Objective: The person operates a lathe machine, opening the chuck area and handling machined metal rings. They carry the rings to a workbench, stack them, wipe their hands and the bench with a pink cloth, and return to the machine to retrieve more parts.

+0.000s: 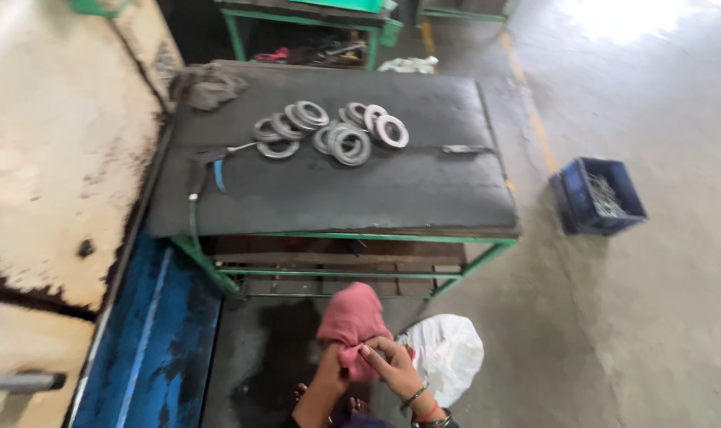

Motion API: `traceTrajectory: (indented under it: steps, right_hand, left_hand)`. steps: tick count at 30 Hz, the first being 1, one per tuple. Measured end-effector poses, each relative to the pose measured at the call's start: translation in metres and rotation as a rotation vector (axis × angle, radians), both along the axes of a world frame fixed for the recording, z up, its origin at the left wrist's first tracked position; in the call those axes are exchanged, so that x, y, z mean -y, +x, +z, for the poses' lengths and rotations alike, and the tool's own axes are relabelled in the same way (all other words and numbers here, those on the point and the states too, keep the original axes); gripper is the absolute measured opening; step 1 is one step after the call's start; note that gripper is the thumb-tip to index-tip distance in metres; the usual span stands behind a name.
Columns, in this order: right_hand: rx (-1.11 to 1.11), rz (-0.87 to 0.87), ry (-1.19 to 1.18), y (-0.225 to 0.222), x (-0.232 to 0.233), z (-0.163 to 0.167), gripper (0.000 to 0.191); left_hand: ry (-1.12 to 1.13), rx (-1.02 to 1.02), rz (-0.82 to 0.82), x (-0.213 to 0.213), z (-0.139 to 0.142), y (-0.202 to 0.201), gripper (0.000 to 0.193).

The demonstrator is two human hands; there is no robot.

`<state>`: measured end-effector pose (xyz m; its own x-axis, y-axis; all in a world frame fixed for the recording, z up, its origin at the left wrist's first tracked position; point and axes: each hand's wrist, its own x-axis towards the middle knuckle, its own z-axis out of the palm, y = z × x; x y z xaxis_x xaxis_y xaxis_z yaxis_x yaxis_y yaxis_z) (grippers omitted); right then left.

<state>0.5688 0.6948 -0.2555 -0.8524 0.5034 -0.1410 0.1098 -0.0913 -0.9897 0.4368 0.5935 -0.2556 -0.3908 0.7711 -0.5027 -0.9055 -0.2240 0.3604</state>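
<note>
While you stand back from the table (337,190), your left hand (331,374) and right hand (392,366) both pinch the pink cloth (351,321), fingers curled into its lower folds. Just right of the grip lies a white bag (449,353). Beyond it, metal rings (333,131) rest on the table. Your forearms are cut off below.

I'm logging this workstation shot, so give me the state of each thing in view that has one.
pink cloth: bunched, gripped by both hands
left hand: closed on the cloth
right hand: closed on the cloth
metal rings: lying loose, overlapping on the table
blue crate: open, on the floor, holding small metal parts
white bag: crumpled on the floor
</note>
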Motion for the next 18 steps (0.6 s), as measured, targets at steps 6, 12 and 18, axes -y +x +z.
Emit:
traceTrajectory:
  steps: [6,12,18]
  right_hand:
    - [0.083,-0.232,0.525,0.061,0.004,-0.038,0.013]
    - [0.086,-0.161,0.801,0.071,0.031,-0.038,0.009]
    - [0.136,-0.103,0.681,0.077,0.085,-0.025,0.016]
  left_hand:
    - [-0.106,-0.587,-0.180,-0.018,-0.006,0.062,0.025]
    - [-0.356,-1.391,-0.017,0.005,0.014,0.082,0.047]
    - [-0.396,-1.391,0.082,0.054,0.021,0.096,0.033]
